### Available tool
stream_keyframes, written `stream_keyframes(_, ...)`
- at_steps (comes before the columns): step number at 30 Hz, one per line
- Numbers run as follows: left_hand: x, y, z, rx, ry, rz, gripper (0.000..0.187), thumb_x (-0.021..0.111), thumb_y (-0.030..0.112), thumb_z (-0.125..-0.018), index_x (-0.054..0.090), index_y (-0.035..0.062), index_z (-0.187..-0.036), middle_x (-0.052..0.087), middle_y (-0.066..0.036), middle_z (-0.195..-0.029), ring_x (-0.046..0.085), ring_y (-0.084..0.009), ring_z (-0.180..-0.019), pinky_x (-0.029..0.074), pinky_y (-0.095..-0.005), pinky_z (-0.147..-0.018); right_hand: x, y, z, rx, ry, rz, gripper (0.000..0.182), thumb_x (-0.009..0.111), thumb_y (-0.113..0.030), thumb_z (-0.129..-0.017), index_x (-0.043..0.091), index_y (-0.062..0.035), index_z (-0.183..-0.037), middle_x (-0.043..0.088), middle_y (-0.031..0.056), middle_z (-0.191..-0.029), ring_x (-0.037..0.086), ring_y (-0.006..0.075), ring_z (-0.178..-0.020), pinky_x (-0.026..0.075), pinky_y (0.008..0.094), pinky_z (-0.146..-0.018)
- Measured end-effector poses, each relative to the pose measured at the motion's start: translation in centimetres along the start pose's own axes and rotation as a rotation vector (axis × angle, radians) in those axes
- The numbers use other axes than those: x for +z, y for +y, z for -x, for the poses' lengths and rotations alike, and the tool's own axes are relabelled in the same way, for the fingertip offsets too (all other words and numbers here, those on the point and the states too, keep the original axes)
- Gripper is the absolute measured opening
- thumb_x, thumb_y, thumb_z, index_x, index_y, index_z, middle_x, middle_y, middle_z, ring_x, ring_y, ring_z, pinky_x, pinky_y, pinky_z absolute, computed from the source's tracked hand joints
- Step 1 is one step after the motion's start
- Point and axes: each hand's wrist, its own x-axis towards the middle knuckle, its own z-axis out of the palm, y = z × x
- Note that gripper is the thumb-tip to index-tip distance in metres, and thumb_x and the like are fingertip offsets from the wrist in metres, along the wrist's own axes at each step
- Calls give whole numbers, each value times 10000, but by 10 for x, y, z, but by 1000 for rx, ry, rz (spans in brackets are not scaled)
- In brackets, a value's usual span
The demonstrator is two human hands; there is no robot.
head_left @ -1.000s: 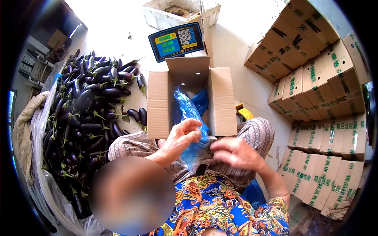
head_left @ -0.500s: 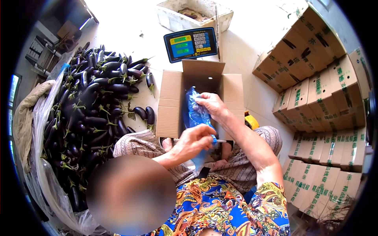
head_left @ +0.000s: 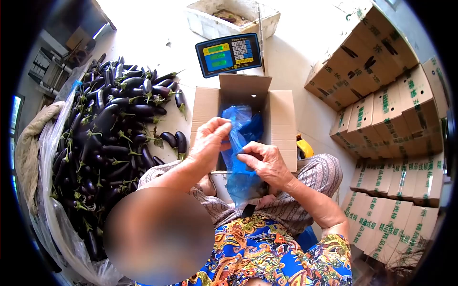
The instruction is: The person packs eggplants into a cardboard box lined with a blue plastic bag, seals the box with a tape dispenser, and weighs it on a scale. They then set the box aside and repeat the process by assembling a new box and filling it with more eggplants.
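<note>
A crumpled blue plastic bag (head_left: pixel 237 143) hangs between my hands, over the near side of an open cardboard box (head_left: pixel 281 121). The thumb and fingers of my left hand (head_left: pixel 211 136) pinch its left edge. Lower down on the right, my right hand (head_left: pixel 267 164) grips the same bag. The upper part of the bag lies inside the box, and its lower end droops towards my lap. All the box flaps are folded outwards. Beneath the bag, the near wall of the box is partly hidden.
A big heap of eggplants (head_left: pixel 109 128) lies on the left beside clear plastic sheeting (head_left: pixel 50 190). Behind the box stands a scale display (head_left: pixel 229 55), with a white foam box (head_left: pixel 205 24) beyond. Printed cartons (head_left: pixel 381 114) are stacked on the right. A yellow object (head_left: pixel 305 147) sits beside my knee.
My left hand has moved up and to the left edge of the bag; my right hand has come down. The bag is more spread out, with more blue plastic showing in the box.
</note>
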Motion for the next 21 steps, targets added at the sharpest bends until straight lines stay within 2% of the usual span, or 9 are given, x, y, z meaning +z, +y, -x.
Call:
stream_keyframes(3, -14, 10, -3, 42, -46, 70, 81, 587, 194, -996, 614, 118, -1009, 661, 6, -908, 639, -103, -848, 545, -307, -767, -17, 12, 3, 23, -14, -151, 123, 710, -144, -892, 695, -24, -913, 662, 24, -815, 602, 73, -780, 516, 245, -743)
stream_keyframes(7, -8, 31, 0, 97, -154, 314, 143, 480, 188, -1039, 583, 93, -1067, 667, -61, -993, 653, -176, -942, 544, -376, -831, -24, 12, -2, 120, -74, -199, 309, 712, -238, -901, 633, -20, -1105, 653, 39, -936, 607, 99, -856, 522, 268, -779)
stream_keyframes(8, -5, 37, 1, 110, -170, 306, 158, 452, 183, -1042, 558, 78, -1092, 648, -68, -1000, 643, -189, -922, 535, -403, -856, -23, 10, -7, 155, -55, -227, 424, 719, -299, -893, 588, -15, -1179, 641, 72, -1024, 607, 130, -904, 524, 280, -796)
stream_keyframes(11, -13, 46, 2, 169, -170, 287, 139, 476, 176, -1029, 548, 76, -1093, 628, -48, -942, 630, -174, -882, 543, -392, -835, -24, 19, -28, 149, 1, -259, 511, 675, -389, -910, 551, -11, -1231, 604, 122, -1165, 584, 193, -1037, 510, 357, -867)
stream_keyframes(12, -3, 54, 8, 146, -61, 270, 124, 493, 165, -1016, 543, 75, -1085, 596, -19, -858, 602, -135, -795, 540, -332, -746, -24, 25, -37, 168, -56, -298, 603, 657, -427, -915, 488, -3, -1309, 574, 153, -1233, 570, 232, -1100, 500, 393, -892)
stream_keyframes(15, -17, 53, 6, 120, -215, 280, 107, 506, 151, -1005, 542, 80, -1077, 583, 0, -822, 574, -96, -724, 502, -263, -636, -11, 30, -60, 252, -9, -424, 722, 633, -452, -933, 383, 15, -1425, 504, 182, -1329, 553, 257, -1146, 473, 386, -920)
stream_keyframes(16, -12, 53, 10, 111, -132, 229, 93, 524, 145, -994, 544, 85, -1063, 571, 14, -805, 543, -76, -667, 457, -234, -572, -8, 26, -67, 264, -5, -507, 817, 624, -503, -927, 319, 39, -1457, 461, 218, -1378, 517, 282, -1203, 449, 413, -960)
stream_keyframes(19, -3, 43, 22, 162, -93, -51, 91, 530, 137, -995, 572, 77, -1048, 606, -6, -834, 573, -85, -675, 489, -240, -568, -7, 33, -93, 259, -146, -979, 960, 571, -706, -857, 375, 44, -1424, 457, 215, -1402, 496, 297, -1235, 431, 423, -987)
stream_keyframes(21, 5, 31, 29, 176, -67, -237, 99, 563, 147, -995, 596, 61, -1033, 605, -3, -824, 564, -69, -682, 499, -239, -587, -7, 6, -85, 146, -53, -939, 944, 539, -754, -838, 452, 15, -1379, 487, 198, -1381, 502, 284, -1233, 428, 409, -1003)
